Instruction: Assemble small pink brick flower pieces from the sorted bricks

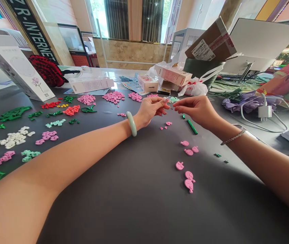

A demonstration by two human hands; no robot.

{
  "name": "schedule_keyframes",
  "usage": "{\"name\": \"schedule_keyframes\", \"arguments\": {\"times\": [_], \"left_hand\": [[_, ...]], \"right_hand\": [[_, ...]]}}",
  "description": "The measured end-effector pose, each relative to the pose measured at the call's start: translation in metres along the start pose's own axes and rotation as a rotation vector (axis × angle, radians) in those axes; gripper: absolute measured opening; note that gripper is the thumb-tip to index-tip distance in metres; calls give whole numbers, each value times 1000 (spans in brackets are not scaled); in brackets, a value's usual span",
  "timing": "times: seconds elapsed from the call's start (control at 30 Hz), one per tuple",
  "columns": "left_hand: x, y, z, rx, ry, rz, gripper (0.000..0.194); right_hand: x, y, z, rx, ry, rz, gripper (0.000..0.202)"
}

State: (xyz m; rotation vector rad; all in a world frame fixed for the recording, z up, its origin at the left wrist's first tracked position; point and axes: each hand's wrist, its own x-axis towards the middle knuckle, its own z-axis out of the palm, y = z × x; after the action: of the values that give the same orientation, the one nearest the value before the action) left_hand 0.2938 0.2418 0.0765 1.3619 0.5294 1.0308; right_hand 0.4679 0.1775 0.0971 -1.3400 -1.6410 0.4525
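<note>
My left hand (151,111), with a pale green bangle (131,124) at its wrist, is raised over the middle of the dark table (124,189). Its thumb and forefinger pinch together; whatever lies between them is too small to name. Just to the right, my right hand (196,109) has its fingertips closed in a similar pinch, apart from the left, and I cannot make out any piece in it. Mint green pieces (173,99) lie behind the fingertips. Below the hands are a dark green stick piece (192,127), small pink bits (168,123) and several round pink pieces (189,175).
Sorted heaps of small building pieces cover the left side: white (16,138), red (72,110), pink (113,97) and green (14,114). Small boxes (148,83) and a plastic bag (196,87) stand at the back. A charger with cable (264,112) lies right.
</note>
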Motion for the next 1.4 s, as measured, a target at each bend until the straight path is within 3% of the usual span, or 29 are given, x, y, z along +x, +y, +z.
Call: {"name": "schedule_keyframes", "arguments": {"times": [0.5, 0.67, 0.93, 1.4], "left_hand": [[-3, 4, 3, -69, 12, -149, 44], [-3, 4, 1, -125, -34, -178, 33], [0, -5, -3, -56, -141, -75, 15], [-4, 2, 1, -23, -66, -104, 25]], "right_hand": [[3, 4, -2, 109, 72, 15, 14], [2, 1, -3, 81, 82, 29, 12], [4, 6, -2, 210, 88, 43, 22], [4, 9, 0, 169, 95, -2, 19]]}}
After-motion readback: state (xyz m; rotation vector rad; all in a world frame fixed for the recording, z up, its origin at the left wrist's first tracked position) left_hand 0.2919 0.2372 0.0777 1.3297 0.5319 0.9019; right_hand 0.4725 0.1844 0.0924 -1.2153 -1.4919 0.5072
